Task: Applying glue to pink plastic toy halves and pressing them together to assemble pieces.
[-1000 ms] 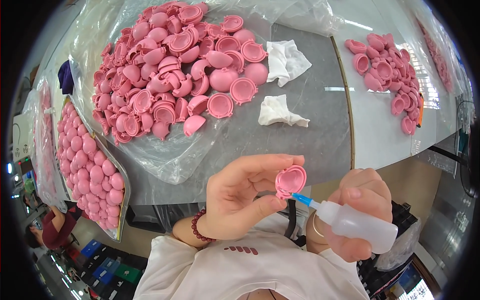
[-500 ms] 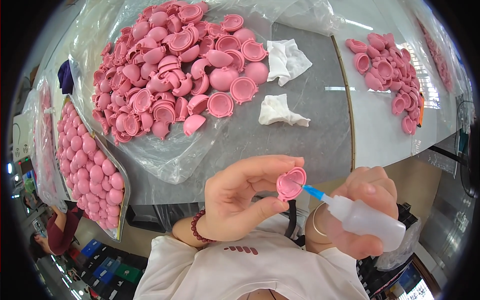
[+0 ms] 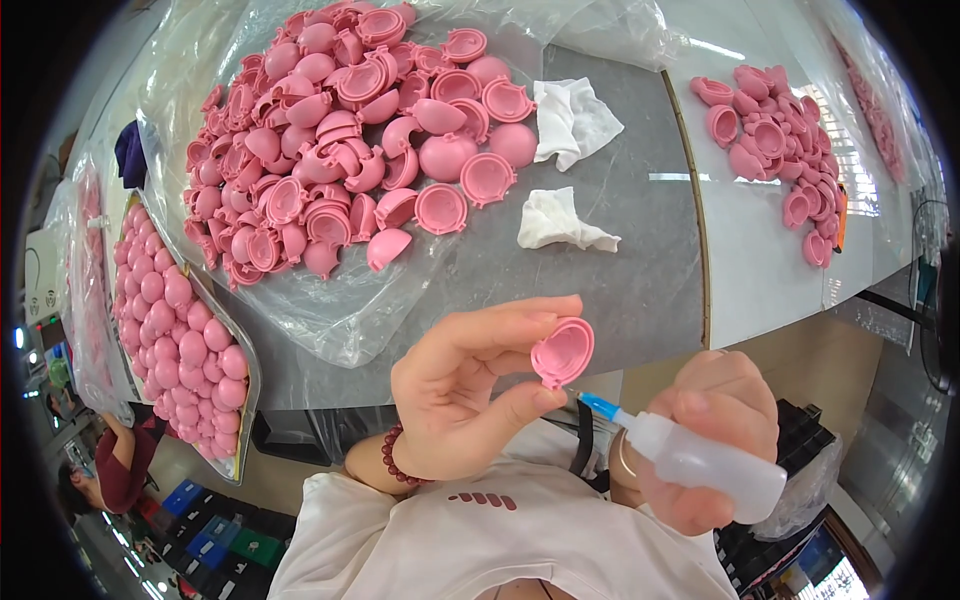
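Observation:
Between thumb and fingers, my left hand point(image 3: 470, 380) holds a pink plastic half-shell point(image 3: 563, 352), its hollow side turned toward my right. My right hand point(image 3: 715, 430) is wrapped round a translucent white squeeze bottle point(image 3: 705, 462). A blue needle tip point(image 3: 600, 405) on the bottle points at the lower edge of the half-shell, close to its small hinge tab. Whether the needle's end touches the tab is too fine to tell. Both hands are above the near edge of the grey table.
A big heap of pink half-shells point(image 3: 340, 150) lies on clear plastic sheeting point(image 3: 345, 320). Two crumpled white tissues point(image 3: 575, 120) rest beside it. A smaller pink pile point(image 3: 770, 140) is on the white table at right. Rounded pink pieces fill a tray point(image 3: 245, 420) at left. Another person point(image 3: 125, 455) is at far left.
The needle tip has come out of the half-shell's hollow and dropped to its lower edge. Both hands have shifted slightly left, and the half-shell is turned a little.

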The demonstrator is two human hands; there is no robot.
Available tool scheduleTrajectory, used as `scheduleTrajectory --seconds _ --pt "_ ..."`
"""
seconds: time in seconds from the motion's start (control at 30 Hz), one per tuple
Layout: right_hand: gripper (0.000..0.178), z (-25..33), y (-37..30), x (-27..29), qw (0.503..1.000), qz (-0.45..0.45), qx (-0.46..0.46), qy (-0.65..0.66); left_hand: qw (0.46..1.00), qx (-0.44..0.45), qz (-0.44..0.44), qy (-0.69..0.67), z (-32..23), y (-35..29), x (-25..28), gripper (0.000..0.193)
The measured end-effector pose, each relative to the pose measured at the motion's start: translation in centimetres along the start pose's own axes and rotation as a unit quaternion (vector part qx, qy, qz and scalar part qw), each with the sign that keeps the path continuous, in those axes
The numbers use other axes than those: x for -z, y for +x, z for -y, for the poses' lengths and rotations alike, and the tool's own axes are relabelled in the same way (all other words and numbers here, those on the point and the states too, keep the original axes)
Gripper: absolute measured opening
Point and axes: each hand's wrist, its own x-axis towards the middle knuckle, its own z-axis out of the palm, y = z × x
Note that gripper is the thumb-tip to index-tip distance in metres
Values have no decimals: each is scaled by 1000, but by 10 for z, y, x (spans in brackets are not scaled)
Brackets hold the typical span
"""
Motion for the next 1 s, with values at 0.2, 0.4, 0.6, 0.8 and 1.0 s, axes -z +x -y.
scheduleTrajectory --seconds 0.2,0.4,0.6,0.8,1.0 --pt "48 -15 7 1 947 -277 -37 -159 960 118 38 -250 -1 5 -2 44" --pt "33 -53 20 18 964 -58 -210 -156 933 232 -64 -266 -5 6 -14 54" --pt "34 -50 22 15 962 -84 -150 -213 998 30 6 -46 -1 -6 -3 43" --pt "31 -45 7 112 786 -202 -156 -563 1000 7 -10 16 -5 -5 -5 42" --pt "24 -37 -5 100 871 -100 -229 -422 999 7 48 -6 -6 2 -13 39"
